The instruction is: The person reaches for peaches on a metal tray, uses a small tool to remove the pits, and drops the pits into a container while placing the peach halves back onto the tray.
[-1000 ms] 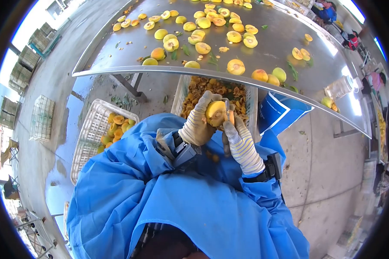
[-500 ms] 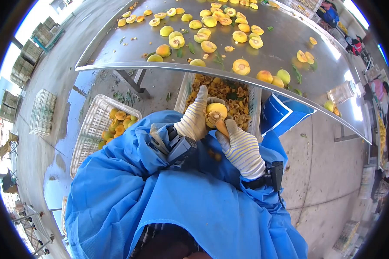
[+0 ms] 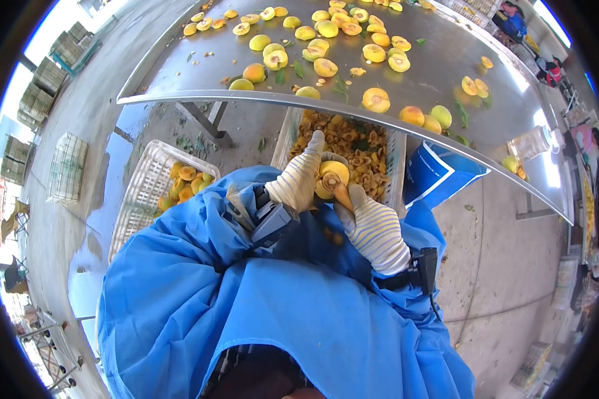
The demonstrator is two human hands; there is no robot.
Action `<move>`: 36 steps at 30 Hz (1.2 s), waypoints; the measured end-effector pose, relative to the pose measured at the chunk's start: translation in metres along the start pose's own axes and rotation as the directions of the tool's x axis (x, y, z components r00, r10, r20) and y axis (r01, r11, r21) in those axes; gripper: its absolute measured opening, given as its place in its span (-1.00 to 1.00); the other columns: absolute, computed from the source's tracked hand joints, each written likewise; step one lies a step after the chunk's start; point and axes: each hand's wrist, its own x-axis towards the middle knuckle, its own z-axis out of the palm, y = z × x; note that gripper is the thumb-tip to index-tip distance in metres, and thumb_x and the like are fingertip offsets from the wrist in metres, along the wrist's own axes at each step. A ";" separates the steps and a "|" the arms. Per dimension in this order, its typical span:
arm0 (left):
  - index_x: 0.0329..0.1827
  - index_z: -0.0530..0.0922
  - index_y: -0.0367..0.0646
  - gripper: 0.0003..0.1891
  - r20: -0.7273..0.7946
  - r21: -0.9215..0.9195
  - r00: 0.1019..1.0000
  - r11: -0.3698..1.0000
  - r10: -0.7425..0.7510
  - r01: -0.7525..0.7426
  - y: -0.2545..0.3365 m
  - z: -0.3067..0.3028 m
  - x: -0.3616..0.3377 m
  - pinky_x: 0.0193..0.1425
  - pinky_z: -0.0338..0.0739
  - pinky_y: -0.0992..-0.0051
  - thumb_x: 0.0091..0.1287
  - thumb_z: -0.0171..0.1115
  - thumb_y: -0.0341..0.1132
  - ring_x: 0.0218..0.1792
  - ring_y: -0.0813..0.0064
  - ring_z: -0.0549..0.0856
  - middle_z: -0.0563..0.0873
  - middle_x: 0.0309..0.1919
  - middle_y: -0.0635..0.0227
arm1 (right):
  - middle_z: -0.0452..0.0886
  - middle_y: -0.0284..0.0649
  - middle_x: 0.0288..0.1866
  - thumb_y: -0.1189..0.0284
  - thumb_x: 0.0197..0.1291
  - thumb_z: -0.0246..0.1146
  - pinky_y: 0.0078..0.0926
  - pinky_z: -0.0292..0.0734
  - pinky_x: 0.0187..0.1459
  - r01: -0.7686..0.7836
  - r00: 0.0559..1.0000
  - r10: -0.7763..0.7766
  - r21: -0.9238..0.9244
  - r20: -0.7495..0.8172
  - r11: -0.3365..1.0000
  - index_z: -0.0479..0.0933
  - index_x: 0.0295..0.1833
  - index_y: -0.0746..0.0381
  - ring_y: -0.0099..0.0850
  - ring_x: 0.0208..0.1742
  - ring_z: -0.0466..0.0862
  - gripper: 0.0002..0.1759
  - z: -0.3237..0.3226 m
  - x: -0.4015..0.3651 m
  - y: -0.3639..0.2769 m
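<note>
My left hand point(image 3: 298, 178), in a striped knit glove, is closed around a yellow peach point(image 3: 334, 169) with its thumb raised. A round cut or hollowed patch shows on the side of the fruit facing me. My right hand point(image 3: 378, 234), gloved alike, grips a small tool with a brown wooden-looking handle point(image 3: 344, 197). The tool's working end meets the peach, but its shape cannot be made out. Both hands are above my lap, close to a white crate point(image 3: 396, 174) filled with peach scraps and pits.
A steel table point(image 3: 199, 73) ahead bears halved peaches point(image 3: 376, 100), whole ones, leaves and a clear plastic jar point(image 3: 530, 143). A white crate point(image 3: 132, 199) of peaches stands at left. Beneath the table edge, right of the scraps, is a blue printed bag or box point(image 3: 432, 174).
The view has shifted slightly, so the table's fruit appears a little lower and further right. Both hands keep their hold, and the peach looks slightly turned against the tool.
</note>
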 end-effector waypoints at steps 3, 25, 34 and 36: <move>-0.19 0.63 -0.21 -0.33 -0.044 0.031 0.999 0.999 0.024 -0.022 0.004 0.003 -0.001 -0.19 0.70 0.39 0.26 0.19 0.36 -0.31 0.33 0.73 0.72 -0.32 0.19 | 0.63 0.04 -0.38 0.22 0.33 0.22 -0.05 0.51 -0.35 -0.032 0.998 0.035 -0.048 0.052 0.998 0.42 -0.03 0.17 0.08 -0.32 0.65 -0.72 -0.001 0.001 -0.003; -0.09 0.63 -0.14 -0.42 -0.013 0.482 0.997 0.874 -0.071 0.068 0.019 0.004 -0.014 -0.22 0.67 0.50 0.38 0.11 0.28 -0.31 0.54 0.71 0.73 -0.30 0.34 | 0.65 0.04 -0.39 0.18 0.39 0.13 -0.05 0.54 -0.34 -0.124 0.967 0.105 0.069 0.231 0.990 0.38 -0.03 0.30 0.08 -0.36 0.66 -0.64 0.006 0.002 -0.006; 0.12 0.56 -0.17 -0.36 0.201 0.431 0.882 0.770 0.426 -0.470 -0.013 0.010 -0.004 0.04 0.56 0.53 0.41 0.08 0.28 -0.09 0.60 0.64 0.68 -0.12 0.36 | 0.62 0.17 -0.34 0.20 0.40 0.16 -0.07 0.50 -0.25 -0.178 0.983 0.138 0.442 0.123 0.879 0.42 0.05 0.39 0.14 -0.27 0.65 -0.58 0.004 0.007 0.011; 0.01 0.61 -0.22 -0.28 0.166 0.389 0.958 0.877 0.236 -0.283 -0.006 0.005 -0.001 0.00 0.60 0.53 0.36 0.05 0.37 -0.16 0.55 0.68 0.72 -0.18 0.31 | 0.61 0.20 -0.33 0.19 0.40 0.16 -0.05 0.49 -0.25 -0.197 0.966 0.140 0.264 0.219 0.944 0.42 0.05 0.39 0.16 -0.26 0.64 -0.57 -0.007 0.006 0.010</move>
